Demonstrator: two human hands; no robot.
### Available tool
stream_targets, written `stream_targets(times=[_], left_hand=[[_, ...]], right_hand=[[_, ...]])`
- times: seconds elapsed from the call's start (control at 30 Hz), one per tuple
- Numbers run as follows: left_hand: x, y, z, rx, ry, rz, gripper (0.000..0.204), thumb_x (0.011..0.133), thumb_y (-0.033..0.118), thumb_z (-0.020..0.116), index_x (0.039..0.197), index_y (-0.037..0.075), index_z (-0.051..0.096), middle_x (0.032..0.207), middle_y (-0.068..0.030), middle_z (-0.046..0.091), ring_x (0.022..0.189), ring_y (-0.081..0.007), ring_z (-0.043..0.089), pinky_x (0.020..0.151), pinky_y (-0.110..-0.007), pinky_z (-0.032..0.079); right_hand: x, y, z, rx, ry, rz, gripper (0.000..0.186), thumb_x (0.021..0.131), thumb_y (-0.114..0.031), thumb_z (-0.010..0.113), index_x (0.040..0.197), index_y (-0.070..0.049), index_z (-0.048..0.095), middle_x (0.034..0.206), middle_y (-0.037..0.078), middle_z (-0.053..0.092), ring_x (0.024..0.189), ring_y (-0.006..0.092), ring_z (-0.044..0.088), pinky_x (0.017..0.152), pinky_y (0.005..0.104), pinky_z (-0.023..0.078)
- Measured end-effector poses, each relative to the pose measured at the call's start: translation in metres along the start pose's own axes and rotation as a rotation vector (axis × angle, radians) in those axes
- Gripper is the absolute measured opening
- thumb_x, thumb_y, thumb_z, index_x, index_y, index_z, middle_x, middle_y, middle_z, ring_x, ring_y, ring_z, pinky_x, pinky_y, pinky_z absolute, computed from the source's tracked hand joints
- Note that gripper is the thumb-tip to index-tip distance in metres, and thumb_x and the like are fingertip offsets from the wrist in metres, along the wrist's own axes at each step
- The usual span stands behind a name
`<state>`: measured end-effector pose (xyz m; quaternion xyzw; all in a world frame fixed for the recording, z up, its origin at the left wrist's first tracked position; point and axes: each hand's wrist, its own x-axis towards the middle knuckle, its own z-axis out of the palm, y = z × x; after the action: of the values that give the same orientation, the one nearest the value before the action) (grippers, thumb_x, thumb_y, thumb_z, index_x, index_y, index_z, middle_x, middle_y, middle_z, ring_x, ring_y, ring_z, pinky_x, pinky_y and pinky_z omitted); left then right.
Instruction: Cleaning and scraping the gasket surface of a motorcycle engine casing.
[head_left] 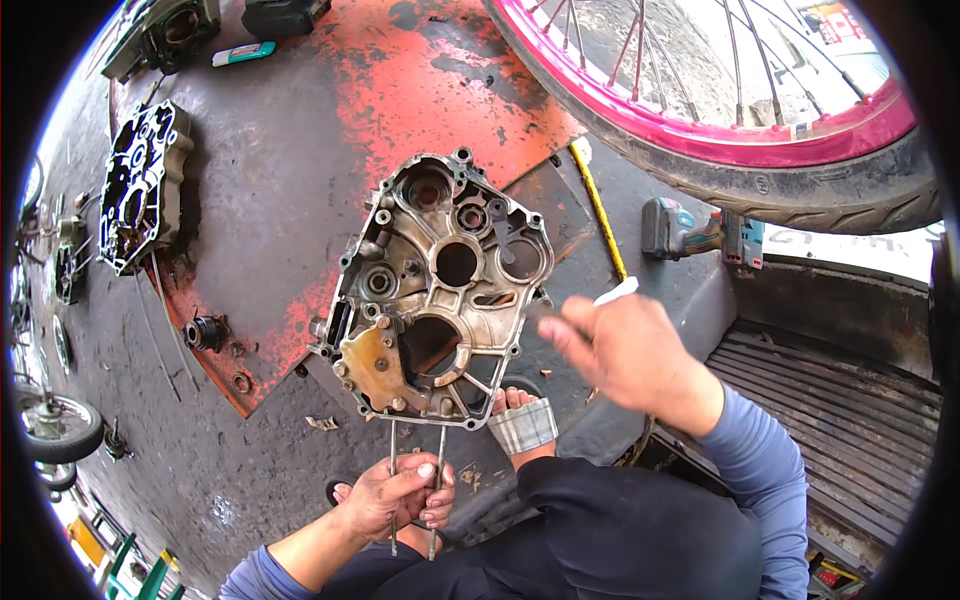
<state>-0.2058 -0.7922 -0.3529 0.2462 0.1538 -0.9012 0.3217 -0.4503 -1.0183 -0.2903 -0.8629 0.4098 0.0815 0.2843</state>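
An engine crankcase half (480,345) is held up in front of me, its open inner side with round bores facing me. Two long metal studs (394,440) stick out of its lower edge. My left hand (400,495) is closed round these studs. My right hand (640,355) is beside the case's right edge, fingers bent together and slightly blurred. A dark, smeared object (541,318) shows at its fingertips; its kind cannot be made out. A tan metal plate (375,362) is bolted at the case's lower left.
Another crankcase half (165,190) lies left on the worn red metal sheet (420,75). A pink-rimmed wheel (790,150) fills the upper right. A yellow stick (600,215) and a teal cordless power tool (700,235) lie beneath it. A ribbed metal bed (830,400) is at right.
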Motion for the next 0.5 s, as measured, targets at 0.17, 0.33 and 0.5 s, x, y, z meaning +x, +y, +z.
stream_targets(times=[0.17,0.33,0.5], left_hand=[[0.004,-0.003,0.007,0.015,0.044,0.000,0.033,0.105,0.034,0.054,0.109,0.001,0.060,0.081,-0.0061,0.047,0.072,-0.0189,0.046,0.069,-0.036,0.042],[0.008,-0.006,0.012,0.042,0.094,0.009,0.034,0.105,0.036,0.054,0.105,0.002,0.060,0.079,-0.0060,0.048,0.071,-0.0189,0.047,0.068,-0.036,0.042],[0.008,-0.006,0.011,0.036,0.054,0.024,0.032,0.108,0.032,0.049,0.108,0.002,0.058,0.081,-0.0062,0.048,0.072,-0.0191,0.046,0.070,-0.035,0.042]], right_hand=[[-0.019,-0.018,0.014,0.090,-0.167,-0.102,0.041,0.102,-0.040,0.055,0.078,-0.006,0.058,0.057,0.018,0.058,0.058,0.0423,0.064,0.052,0.0527,0.051],[0.001,-0.001,0.004,0.007,-0.005,0.015,0.040,0.102,-0.039,0.056,0.078,-0.007,0.060,0.053,0.018,0.056,0.056,0.0422,0.063,0.051,0.0521,0.049],[-0.007,-0.005,0.011,0.029,-0.042,-0.069,0.039,0.102,-0.039,0.056,0.080,-0.007,0.060,0.054,0.016,0.058,0.055,0.0410,0.063,0.050,0.0507,0.049]])
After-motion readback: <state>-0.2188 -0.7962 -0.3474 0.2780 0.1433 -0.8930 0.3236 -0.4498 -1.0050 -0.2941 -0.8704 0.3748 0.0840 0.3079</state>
